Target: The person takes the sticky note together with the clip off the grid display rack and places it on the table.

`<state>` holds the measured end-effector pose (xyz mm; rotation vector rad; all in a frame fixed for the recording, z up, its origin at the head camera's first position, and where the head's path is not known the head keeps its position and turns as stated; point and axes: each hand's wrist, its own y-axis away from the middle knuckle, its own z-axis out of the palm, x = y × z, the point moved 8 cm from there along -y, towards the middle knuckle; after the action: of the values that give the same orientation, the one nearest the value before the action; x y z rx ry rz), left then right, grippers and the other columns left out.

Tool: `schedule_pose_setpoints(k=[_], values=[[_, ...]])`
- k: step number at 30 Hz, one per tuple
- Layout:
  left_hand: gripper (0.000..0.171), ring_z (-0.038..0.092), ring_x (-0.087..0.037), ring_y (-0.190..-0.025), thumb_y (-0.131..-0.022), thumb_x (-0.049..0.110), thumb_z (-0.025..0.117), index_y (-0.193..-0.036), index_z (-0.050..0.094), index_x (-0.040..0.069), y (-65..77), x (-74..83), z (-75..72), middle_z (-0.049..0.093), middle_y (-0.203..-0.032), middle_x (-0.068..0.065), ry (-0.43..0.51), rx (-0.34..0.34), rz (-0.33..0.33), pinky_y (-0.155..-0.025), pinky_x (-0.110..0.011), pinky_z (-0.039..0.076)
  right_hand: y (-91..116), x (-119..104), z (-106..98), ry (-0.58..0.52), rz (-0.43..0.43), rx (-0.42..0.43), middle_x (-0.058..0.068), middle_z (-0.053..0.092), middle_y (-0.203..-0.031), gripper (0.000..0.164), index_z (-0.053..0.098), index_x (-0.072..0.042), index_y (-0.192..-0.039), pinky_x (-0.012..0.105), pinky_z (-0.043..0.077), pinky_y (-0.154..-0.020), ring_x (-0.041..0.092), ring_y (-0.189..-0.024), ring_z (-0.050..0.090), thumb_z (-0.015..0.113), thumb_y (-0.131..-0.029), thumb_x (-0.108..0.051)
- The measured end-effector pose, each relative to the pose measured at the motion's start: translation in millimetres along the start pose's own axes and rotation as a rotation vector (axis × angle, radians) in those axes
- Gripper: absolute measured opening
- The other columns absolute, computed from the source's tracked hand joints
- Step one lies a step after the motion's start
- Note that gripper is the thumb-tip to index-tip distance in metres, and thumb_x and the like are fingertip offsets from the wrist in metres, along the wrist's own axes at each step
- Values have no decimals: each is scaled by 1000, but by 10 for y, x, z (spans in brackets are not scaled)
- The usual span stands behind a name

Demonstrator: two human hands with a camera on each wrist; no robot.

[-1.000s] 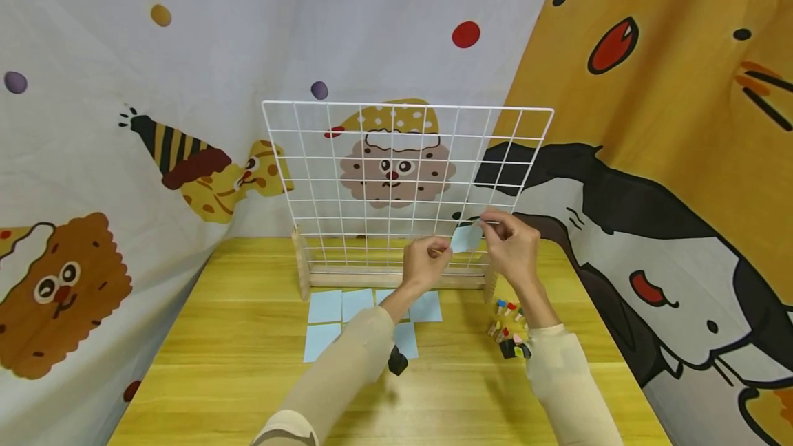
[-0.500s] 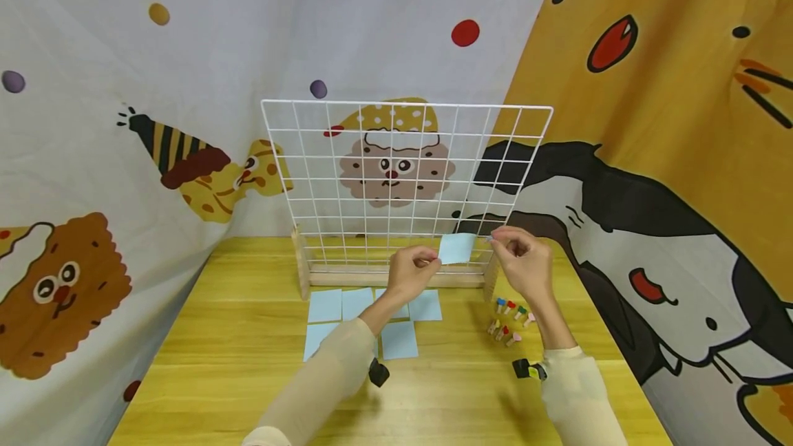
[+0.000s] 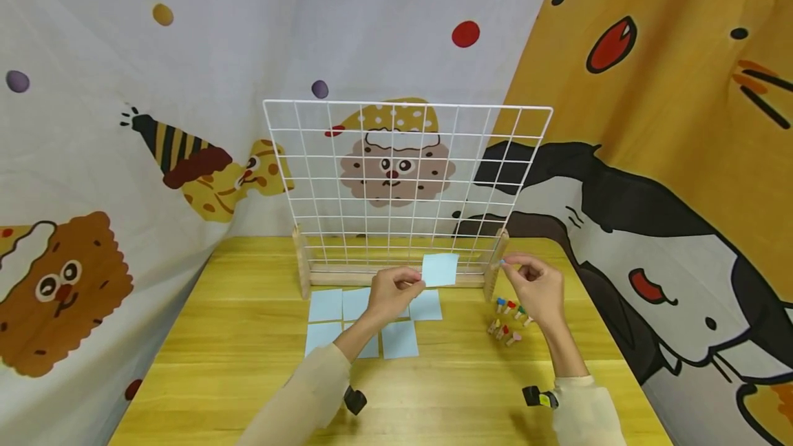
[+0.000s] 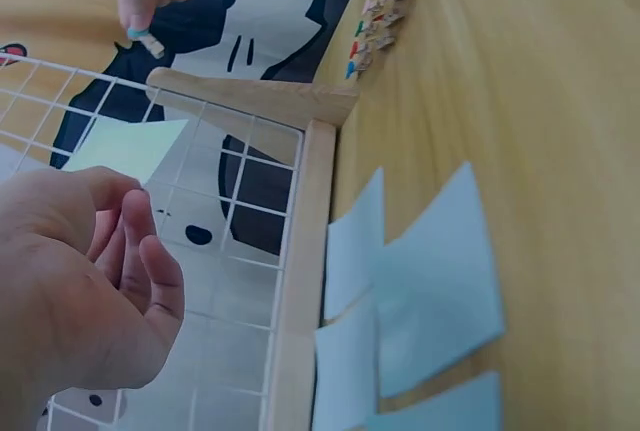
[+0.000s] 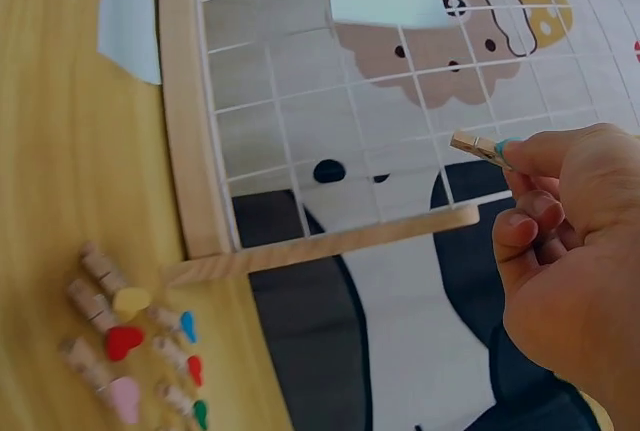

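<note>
A pale blue paper square (image 3: 440,270) is pinched by its lower left corner in my left hand (image 3: 392,296), raised in front of the lower part of the white wire grid (image 3: 390,177). The left wrist view shows the same paper (image 4: 130,147) beyond the thumb and fingertips. Off to the right, my right hand (image 3: 537,289) pinches a small wooden clothespin (image 5: 476,145) with a blue-green decoration at the fingertips. The clothespin is apart from both paper and grid. Further paper squares (image 3: 400,340) lie in two rows on the table, partly hidden by the left hand.
Several small clothespins (image 3: 500,331) with coloured hearts lie in rows on the wooden table (image 3: 471,391), right of the papers. The grid stands in a wooden base with upright end pieces (image 3: 495,263). A patterned cloth (image 3: 396,33) hangs behind.
Both hands have drawn back and down from the grid and moved apart. The paper has come away with the left hand; the clothespin has moved rightward with the right hand.
</note>
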<state>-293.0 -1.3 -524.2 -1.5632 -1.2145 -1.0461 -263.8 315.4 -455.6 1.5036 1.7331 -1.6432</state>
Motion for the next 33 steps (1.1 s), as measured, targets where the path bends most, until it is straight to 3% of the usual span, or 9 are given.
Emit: schedule_pose_setpoints(k=[10,15,22,26,33], values=[[10,75,-10,-81,-100,18,85,-107,87,10,324,-263,-62,88,-105,-10,0,-11,-43,-72,-20,60,290,266,-143,3,126,-1,14,81,-93,8,87,-1,-102,20,33,-44,5,-51,47,88,-95,2],[8,80,-18,-72,-99,15,86,-103,87,8,473,-400,-14,88,-98,-13,32,-34,-82,-64,-22,61,448,406,-237,28,184,6,9,82,-94,9,87,-1,-104,23,32,-41,6,-50,46,89,-96,-3],[9,77,-16,-70,-96,13,87,-101,86,6,666,-572,84,87,-100,-15,47,-54,-121,-61,-20,57,674,625,-375,91,316,-12,-5,71,-74,11,88,-5,-108,23,31,-40,6,-47,41,89,-99,-11],[8,77,-14,-74,-96,14,87,-101,86,8,755,-660,134,87,-104,-12,39,-54,-151,-64,-20,58,803,739,-454,131,400,-44,-5,61,-65,19,86,-3,-114,25,33,-41,6,-48,39,87,-101,-16],[6,75,-9,-84,-92,13,89,-96,85,9,852,-720,212,86,-97,-6,0,-30,-195,-75,-25,62,950,876,-542,160,466,-55,-5,55,-63,17,84,-1,-115,26,33,-41,7,-50,38,85,-102,-12]])
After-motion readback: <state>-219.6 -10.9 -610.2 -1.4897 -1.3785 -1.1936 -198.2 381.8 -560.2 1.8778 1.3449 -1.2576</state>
